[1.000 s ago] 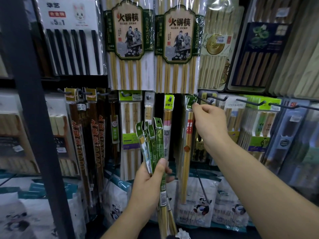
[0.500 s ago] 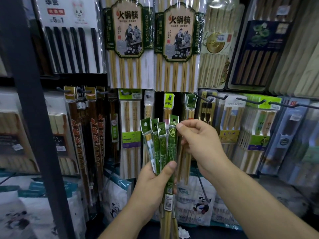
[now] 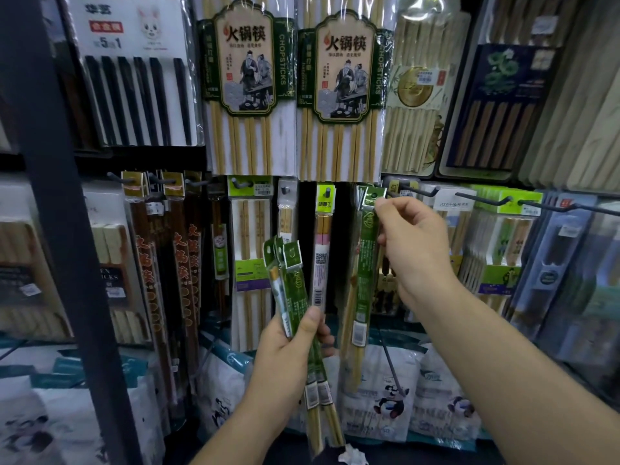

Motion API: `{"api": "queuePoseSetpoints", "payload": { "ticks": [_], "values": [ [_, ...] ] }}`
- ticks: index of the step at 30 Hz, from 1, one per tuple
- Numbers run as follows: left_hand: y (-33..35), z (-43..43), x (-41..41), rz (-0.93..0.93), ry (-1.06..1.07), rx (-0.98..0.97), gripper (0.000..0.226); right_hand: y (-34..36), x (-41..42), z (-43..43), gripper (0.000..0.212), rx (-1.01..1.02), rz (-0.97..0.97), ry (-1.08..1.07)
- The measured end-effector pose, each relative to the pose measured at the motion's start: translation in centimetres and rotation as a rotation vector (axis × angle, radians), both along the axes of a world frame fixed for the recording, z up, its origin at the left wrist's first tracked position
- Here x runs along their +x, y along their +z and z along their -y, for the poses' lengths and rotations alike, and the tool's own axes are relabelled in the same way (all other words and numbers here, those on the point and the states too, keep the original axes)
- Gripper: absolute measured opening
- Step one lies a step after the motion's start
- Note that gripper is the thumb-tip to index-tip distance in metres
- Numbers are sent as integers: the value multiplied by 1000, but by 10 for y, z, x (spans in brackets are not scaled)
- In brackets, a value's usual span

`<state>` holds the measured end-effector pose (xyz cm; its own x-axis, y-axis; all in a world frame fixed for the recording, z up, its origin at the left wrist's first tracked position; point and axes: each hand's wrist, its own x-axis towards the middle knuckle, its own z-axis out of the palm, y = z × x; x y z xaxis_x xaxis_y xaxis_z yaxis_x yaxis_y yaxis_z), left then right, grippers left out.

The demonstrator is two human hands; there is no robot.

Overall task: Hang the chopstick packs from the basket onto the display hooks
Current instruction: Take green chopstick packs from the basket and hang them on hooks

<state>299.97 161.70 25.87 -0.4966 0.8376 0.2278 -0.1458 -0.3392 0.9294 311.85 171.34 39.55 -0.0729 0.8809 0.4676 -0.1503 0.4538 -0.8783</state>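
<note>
Risk, missed hook: the hole in the single green pack's header is small. If it reaches the display hook off line, the tab would likely buckle or slide past, and the pack could fall onto the panda bags below.
Risk, early let-go: I cannot tell whether the header is threaded yet. Letting go too soon would drop the pack.
Risk, bundle: the left hand grips several packs low on their length, so the fanned tops could slip or splay if that grip slackens.
Risk, neighbours: the long pack hangs just beside the pink-banded pack, and a swing could knock it.
Single green pack: far centre, with its header at the hook's near end and its body hanging down, left of the right hand.
Right hand: pinches that pack just under the header.
Left hand: curled round the spare bundle, lower, nearer and to the left.
Basket: not in view.
</note>
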Motion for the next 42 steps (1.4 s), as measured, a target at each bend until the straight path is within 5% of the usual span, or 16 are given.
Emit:
{"api": "queuePoseSetpoints", "payload": {
  "ticks": [16,22,25,35,42],
  "values": [
    [14,4,5,-102,-135,98,43,-18,-4,-13,30,-8,12,-127],
    [32,-6,23,-90,-157,140,14,-32,16,21,26,28,148,159],
    [37,-13,33,-93,-152,156,18,-28,25,27,24,4,90,239],
    [42,-27,38,-73,-59,110,35,8,40,-15,30,22,75,-59],
    [39,-25,36,-85,-129,85,13,10,35,-24,32,42,103,-101]
  ]
}}
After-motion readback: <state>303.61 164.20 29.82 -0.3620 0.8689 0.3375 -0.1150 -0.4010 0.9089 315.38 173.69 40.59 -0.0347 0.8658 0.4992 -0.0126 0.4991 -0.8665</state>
